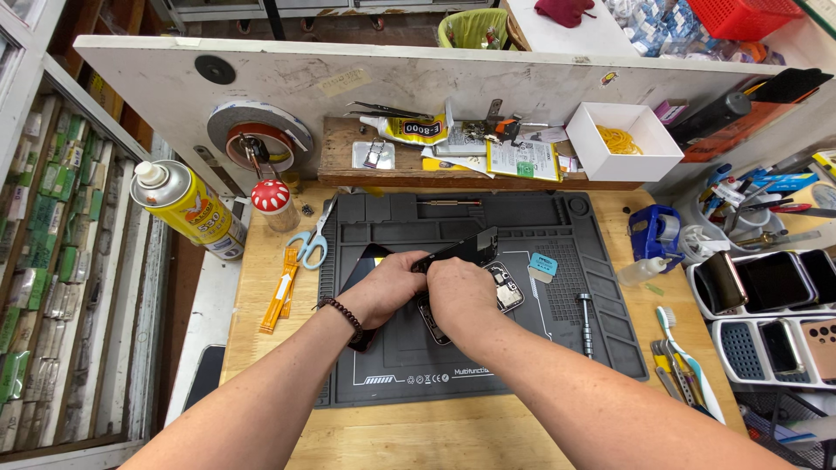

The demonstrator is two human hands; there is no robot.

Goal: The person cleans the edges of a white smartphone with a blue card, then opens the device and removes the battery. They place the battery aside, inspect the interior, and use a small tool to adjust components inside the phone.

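Left hand [387, 287] and right hand [460, 294] both grasp one phone [503, 287], its screen [457, 251] apparently lifted; one mat [488, 348].

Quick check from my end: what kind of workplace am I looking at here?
Most likely a phone repair bench: both hands, left hand and right hand, work an opened dark smartphone on a grey silicone repair mat, with trays of phones alongside.

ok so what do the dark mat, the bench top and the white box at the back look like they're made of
Dark mat: probably silicone or rubber, matte grey with moulded compartments. Bench top: wood, pale with visible grain, worn finish. White box: likely cardboard, thin flat matte walls; could be plastic. Both hands rest on an opened phone on the mat.
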